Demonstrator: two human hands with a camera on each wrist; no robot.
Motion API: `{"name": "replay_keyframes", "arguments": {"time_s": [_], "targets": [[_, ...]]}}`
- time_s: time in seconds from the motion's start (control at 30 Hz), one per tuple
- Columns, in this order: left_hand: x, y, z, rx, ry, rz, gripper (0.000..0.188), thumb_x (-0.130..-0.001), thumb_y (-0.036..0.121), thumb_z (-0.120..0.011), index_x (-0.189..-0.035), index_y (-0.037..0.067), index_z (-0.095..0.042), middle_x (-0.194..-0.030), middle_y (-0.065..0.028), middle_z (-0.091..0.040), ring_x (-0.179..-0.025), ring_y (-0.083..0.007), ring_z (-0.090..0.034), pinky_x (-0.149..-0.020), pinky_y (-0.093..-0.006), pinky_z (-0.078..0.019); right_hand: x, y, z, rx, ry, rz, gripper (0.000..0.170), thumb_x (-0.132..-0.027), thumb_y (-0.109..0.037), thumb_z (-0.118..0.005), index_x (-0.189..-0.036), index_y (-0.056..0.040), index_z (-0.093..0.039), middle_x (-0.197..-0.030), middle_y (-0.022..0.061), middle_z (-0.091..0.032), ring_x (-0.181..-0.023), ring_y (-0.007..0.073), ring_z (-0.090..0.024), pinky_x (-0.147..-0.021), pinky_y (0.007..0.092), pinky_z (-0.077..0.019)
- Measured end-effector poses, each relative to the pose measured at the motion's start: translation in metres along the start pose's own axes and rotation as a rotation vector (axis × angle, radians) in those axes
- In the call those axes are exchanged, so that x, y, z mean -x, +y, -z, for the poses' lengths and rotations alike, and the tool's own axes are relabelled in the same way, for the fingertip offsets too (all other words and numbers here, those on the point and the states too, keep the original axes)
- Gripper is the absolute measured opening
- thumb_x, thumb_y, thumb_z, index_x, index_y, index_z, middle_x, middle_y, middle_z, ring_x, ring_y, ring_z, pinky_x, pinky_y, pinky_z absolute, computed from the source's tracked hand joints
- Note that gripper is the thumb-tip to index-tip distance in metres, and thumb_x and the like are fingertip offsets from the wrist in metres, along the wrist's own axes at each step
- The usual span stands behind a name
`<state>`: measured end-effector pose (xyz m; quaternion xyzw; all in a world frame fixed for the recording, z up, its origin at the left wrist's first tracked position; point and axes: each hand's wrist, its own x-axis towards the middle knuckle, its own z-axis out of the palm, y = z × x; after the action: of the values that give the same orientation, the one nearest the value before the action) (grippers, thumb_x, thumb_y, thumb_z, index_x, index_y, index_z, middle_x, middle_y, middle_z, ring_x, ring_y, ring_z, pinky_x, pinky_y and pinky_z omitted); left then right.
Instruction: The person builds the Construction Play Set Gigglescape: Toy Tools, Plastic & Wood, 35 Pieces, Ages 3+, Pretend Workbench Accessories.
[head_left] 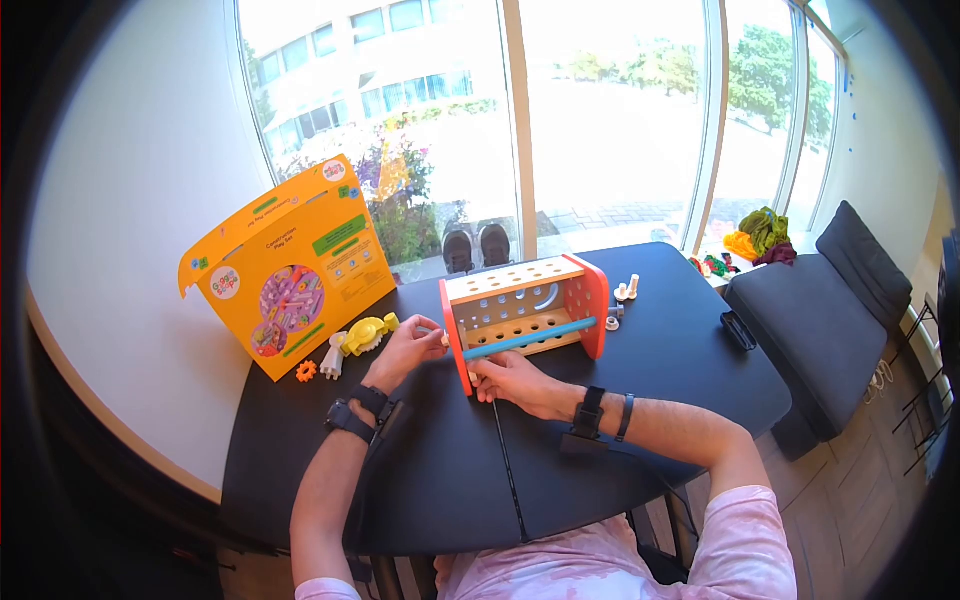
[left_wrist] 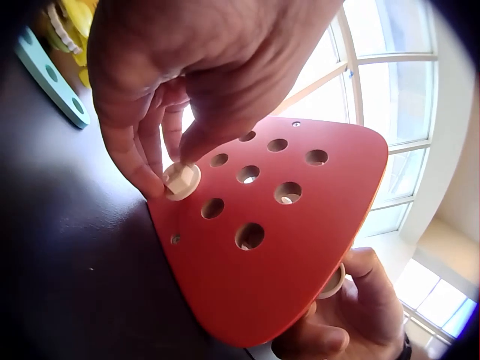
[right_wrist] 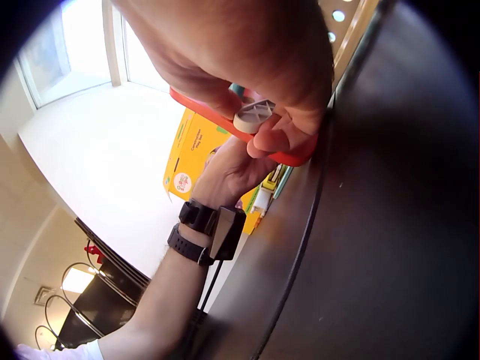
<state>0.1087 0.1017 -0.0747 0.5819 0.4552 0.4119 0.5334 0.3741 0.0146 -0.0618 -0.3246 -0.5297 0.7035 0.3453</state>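
A wooden toy toolbox [head_left: 515, 282] with red end panels and a blue rod [head_left: 530, 340] stands on the black table. At its left end, my left hand [head_left: 415, 345] pinches the hexagonal head of a cream toy bolt [left_wrist: 182, 181] against the outer face of the holed red panel [left_wrist: 262, 281]. My right hand [head_left: 525, 385] is at the inner side of that same panel, below the rod. Between its thumb and fingers it grips a round, pale nut-like piece [right_wrist: 253, 116]. The bolt's shaft is hidden by the panel.
A yellow play-set box [head_left: 300, 270] stands at the back left. Before it lie yellow toy parts [head_left: 368, 335], a white piece [head_left: 332, 358] and an orange gear [head_left: 306, 371]. Pale bolts [head_left: 627, 290] stand right of the toolbox. A black case [head_left: 738, 330] lies near the right edge.
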Motion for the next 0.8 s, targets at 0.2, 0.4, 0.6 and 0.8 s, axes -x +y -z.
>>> {"name": "replay_keyframes", "arguments": {"time_s": [0.2, 0.4, 0.6, 0.8], "targets": [[0.002, 0.0, 0.001, -0.04, -0.046, 0.005, 0.026, -0.112, 0.023, -0.073, -0.126, 0.001, -0.07, -0.116, -0.0077, -0.077, -0.105, -0.0158, -0.076, -0.097, -0.0306, -0.0638, -0.001, 0.001, 0.001, -0.027, 0.01, -0.016, 0.023, -0.112, -0.03, -0.065, -0.111, -0.0073, -0.067, -0.096, 0.0019, -0.067, -0.083, 0.0102, -0.065, -0.077, 0.0256, -0.055], [-0.012, -0.015, 0.005, -0.066, -0.018, 0.046, 0.023, -0.114, 0.023, -0.069, -0.115, 0.001, -0.073, -0.109, -0.0046, -0.076, -0.1, -0.0121, -0.074, -0.091, -0.0277, -0.0618, -0.003, 0.004, 0.001, -0.004, 0.042, -0.032, 0.022, -0.114, -0.028, -0.059, -0.115, -0.0067, -0.064, -0.097, 0.0009, -0.059, -0.081, 0.0111, -0.061, -0.075, 0.0272, -0.0524], [-0.005, -0.006, -0.004, 0.033, -0.005, 0.016, 0.013, -0.111, 0.016, -0.071, -0.115, 0.004, -0.07, -0.112, -0.006, -0.075, -0.102, -0.0131, -0.073, -0.09, -0.0287, -0.0609, 0.0, 0.001, 0.001, 0.01, 0.04, -0.044, 0.021, -0.114, -0.027, -0.057, -0.119, -0.0066, -0.061, -0.097, 0.001, -0.055, -0.083, 0.012, -0.06, -0.077, 0.0288, -0.0527], [-0.004, -0.004, 0.005, -0.132, -0.011, -0.095, 0.025, -0.098, -0.002, -0.081, -0.119, 0.002, -0.068, -0.119, -0.0098, -0.073, -0.108, -0.0202, -0.074, -0.096, -0.0339, -0.0619, 0.001, -0.001, 0.0, -0.088, 0.011, -0.06, 0.022, -0.115, -0.027, -0.057, -0.123, -0.0067, -0.06, -0.097, 0.0017, -0.055, -0.083, 0.013, -0.061, -0.078, 0.0298, -0.0527]]}}
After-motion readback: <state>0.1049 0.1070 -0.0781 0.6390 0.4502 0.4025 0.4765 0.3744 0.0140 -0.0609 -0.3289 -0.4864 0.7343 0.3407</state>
